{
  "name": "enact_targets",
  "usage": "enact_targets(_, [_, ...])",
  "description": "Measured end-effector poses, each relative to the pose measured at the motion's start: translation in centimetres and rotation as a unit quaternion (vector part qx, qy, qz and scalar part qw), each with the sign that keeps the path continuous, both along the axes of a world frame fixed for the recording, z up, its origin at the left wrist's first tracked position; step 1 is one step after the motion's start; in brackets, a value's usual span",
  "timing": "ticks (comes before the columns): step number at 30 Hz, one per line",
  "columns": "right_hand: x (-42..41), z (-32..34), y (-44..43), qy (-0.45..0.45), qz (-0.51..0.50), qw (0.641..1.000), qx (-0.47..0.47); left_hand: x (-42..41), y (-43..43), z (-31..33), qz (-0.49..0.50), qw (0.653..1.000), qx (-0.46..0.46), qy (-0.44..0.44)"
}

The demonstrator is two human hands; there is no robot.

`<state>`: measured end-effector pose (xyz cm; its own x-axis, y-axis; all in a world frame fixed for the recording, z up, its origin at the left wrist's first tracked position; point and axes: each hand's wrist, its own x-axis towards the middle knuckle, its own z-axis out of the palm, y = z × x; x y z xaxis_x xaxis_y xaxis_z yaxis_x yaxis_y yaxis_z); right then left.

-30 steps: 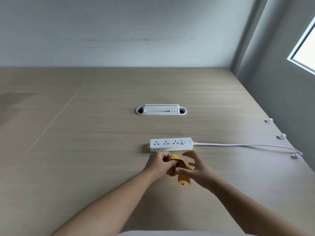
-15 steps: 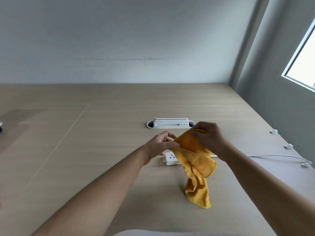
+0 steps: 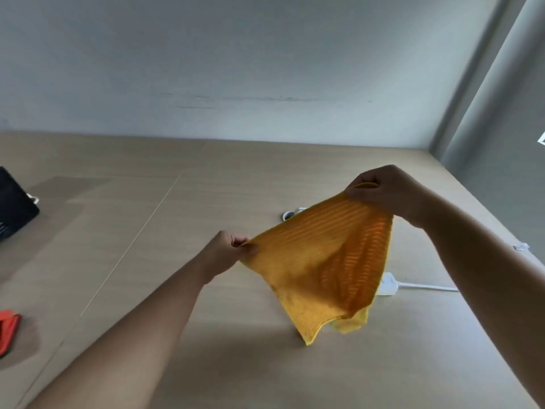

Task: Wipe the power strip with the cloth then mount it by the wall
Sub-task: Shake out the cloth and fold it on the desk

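A yellow ribbed cloth (image 3: 321, 267) hangs spread out in the air above the wooden table (image 3: 206, 184). My left hand (image 3: 227, 252) pinches its left corner. Higher up, my right hand (image 3: 383, 190) grips its right corner. The cloth covers most of the white power strip (image 3: 387, 286), which lies on the table behind it; only the strip's right end shows. Its white cable (image 3: 427, 287) runs off to the right under my right forearm.
A white cable grommet (image 3: 290, 215) peeks out behind the cloth's top edge. A black object (image 3: 14, 208) lies at the far left and a red object (image 3: 7, 329) at the left edge. A small white clip (image 3: 521, 247) sits by the right wall.
My hands have pulled apart and risen, spreading the bunched cloth open. The view has swung left, bringing the black and red objects into sight.
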<state>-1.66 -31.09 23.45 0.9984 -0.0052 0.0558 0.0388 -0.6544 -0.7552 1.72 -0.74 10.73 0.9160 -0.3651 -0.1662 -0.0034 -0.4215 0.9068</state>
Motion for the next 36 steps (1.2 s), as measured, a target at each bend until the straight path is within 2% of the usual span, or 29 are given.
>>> enact_targets(5, [3.4, -1.0, 0.9, -0.069, -0.046, 0.997, 0.001, 4.6, 3.7, 5.1, 0.130, 0.987, -0.073, -0.054])
enact_targets(10, [5.0, -1.6, 3.8, -0.124, -0.063, 0.988, 0.063, 6.3, 7.5, 8.0, 0.177, 0.975, -0.100, -0.087])
enact_targets(13, [4.2, -2.8, 5.2, -0.106, -0.035, 0.991, 0.068, 5.5, 9.8, 7.3, 0.164, 0.977, -0.123, -0.058])
enact_targets(17, [1.6, -7.2, 6.2, -0.005, 0.018, 0.999, 0.044, 2.3, 12.9, 2.4, 0.110, 0.989, -0.076, 0.055])
enact_targets(19, [0.0, -10.0, 6.5, 0.097, 0.067, 0.992, 0.041, 0.2, 14.1, -0.8, 0.090, 0.987, -0.030, 0.131])
enact_targets(21, [-1.5, -12.9, 6.7, 0.224, 0.135, 0.965, -0.004, -2.1, 14.9, -4.2, 0.067, 0.977, 0.012, 0.202])
enact_targets(23, [-2.6, -15.7, 6.6, 0.313, 0.172, 0.931, -0.068, -4.4, 15.2, -7.1, 0.048, 0.959, 0.028, 0.280])
enact_targets(27, [-3.9, -19.8, 6.3, 0.424, 0.157, 0.891, -0.046, -7.8, 15.4, -10.8, 0.033, 0.923, 0.056, 0.379])
enact_targets(30, [-3.6, -21.6, 6.4, 0.410, 0.120, 0.903, -0.046, -8.1, 15.7, -11.9, 0.090, 0.933, 0.063, 0.344])
enact_targets(33, [-2.2, -23.2, 6.9, 0.318, 0.053, 0.946, -0.041, -6.9, 15.8, -12.6, 0.160, 0.945, 0.085, 0.272])
enact_targets(36, [-0.7, -23.9, 7.8, 0.237, -0.011, 0.971, -0.029, -5.5, 15.1, -13.2, 0.248, 0.948, 0.074, 0.186])
